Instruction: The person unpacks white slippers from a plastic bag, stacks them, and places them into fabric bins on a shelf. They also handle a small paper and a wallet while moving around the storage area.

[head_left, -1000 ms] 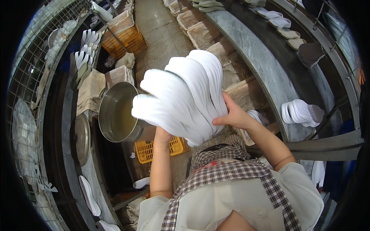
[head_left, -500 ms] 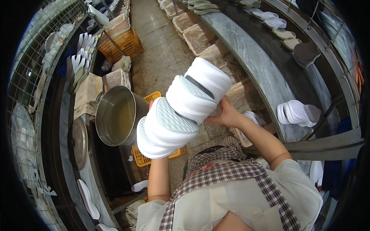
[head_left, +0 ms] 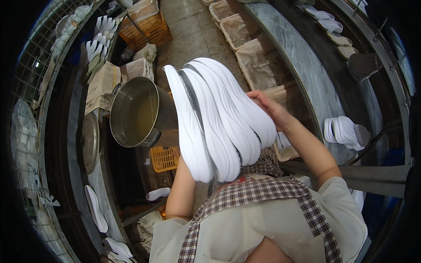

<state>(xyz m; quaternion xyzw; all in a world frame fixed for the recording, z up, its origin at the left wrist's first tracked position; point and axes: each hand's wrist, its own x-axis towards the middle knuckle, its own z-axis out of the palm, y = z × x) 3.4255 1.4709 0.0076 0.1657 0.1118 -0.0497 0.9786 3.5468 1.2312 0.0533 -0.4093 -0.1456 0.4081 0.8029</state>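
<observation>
— Where are the white shoe soles [head_left: 219, 116]?
— Right in front of me, above my checked apron [head_left: 258, 193], a thick bundle packed side by side with their edges toward me. A darker gap runs between some of them.

— And your hands?
— My right hand [head_left: 271, 111] grips the bundle at its right side, fingers bent against it. My left forearm [head_left: 180, 193] runs up behind the soles, which hide my left hand, so I cannot tell how it is closed.

— What's near you?
— Just left of the bundle there's a deep metal pot [head_left: 167, 115] with yellowish liquid in it, and below that a yellow plastic crate [head_left: 165, 158].

— Farther out?
— On my left, a round metal disc [head_left: 90, 142] and a single white sole [head_left: 96, 208] by the ledge. On my right, a smaller stack of soles [head_left: 344, 132] sits on the grey marbled counter [head_left: 307, 61].
</observation>
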